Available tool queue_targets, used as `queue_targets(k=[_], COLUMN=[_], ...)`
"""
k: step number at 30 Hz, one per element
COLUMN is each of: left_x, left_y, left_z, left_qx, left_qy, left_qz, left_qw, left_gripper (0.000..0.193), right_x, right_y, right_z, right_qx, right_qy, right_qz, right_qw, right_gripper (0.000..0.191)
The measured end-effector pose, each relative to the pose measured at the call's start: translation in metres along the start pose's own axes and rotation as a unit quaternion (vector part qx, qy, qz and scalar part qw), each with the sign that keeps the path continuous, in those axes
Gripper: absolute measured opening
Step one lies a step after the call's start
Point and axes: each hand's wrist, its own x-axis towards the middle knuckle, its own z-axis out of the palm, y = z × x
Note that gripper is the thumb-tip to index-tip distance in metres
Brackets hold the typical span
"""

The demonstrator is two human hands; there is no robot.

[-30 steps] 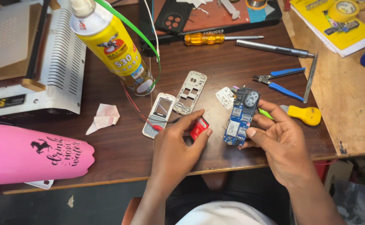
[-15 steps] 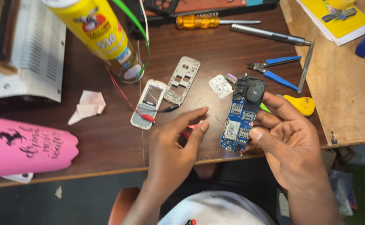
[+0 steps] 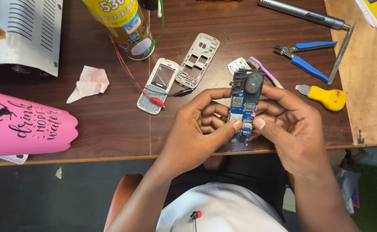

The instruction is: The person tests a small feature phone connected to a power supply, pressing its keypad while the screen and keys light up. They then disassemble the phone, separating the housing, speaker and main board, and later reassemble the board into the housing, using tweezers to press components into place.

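My left hand [image 3: 197, 129] and right hand [image 3: 289, 124] meet just above the near edge of the bench [image 3: 111, 124], both closed around a blue circuit board [image 3: 243, 107] that stands upright between them. My left thumb presses on its lower face from the left, my right thumb beside it from the right, and my fingers curl behind the board. A black speaker module sits at the top end of the board. A bit of red shows inside my left palm; I cannot tell what it is.

Far left, a pink bottle [image 3: 23, 124] lies on its side, reaching over the bench edge. Just beyond my left hand a red clip [image 3: 156, 101] and a black clip [image 3: 183, 91] on thin wires rest on a silver keypad frame [image 3: 158, 85], with a second silver frame [image 3: 197, 60] beside it. A crumpled tissue [image 3: 89, 82] lies to their left. Right of my right hand sits a yellow-handled tool [image 3: 326, 97], and just past the board a small white part [image 3: 239, 65] and a purple brush [image 3: 263, 71]

Farther off are blue pliers [image 3: 306, 58], tweezers [image 3: 341, 53], a grey screwdriver [image 3: 302, 13], a yellow spray can [image 3: 124, 25] and a white machine [image 3: 23, 36] at far left
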Motion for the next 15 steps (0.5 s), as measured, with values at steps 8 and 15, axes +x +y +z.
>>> queue_targets(k=[8,15], left_x=[0.009,0.008], left_y=[-0.011,-0.013], left_z=[-0.004,-0.005], left_qx=[0.010,-0.001], left_qy=[0.026,0.039], left_qz=[-0.006,-0.020], left_qw=[1.000,0.999], left_gripper=[0.046,0.046], right_x=[0.009,0.001], right_y=[0.028,0.029], right_z=[-0.009,-0.006], right_qx=[-0.025,-0.023], right_qy=[0.059,0.085], right_qz=[0.044,-0.011], right_qw=[0.997,0.996], right_gripper=[0.040,0.036])
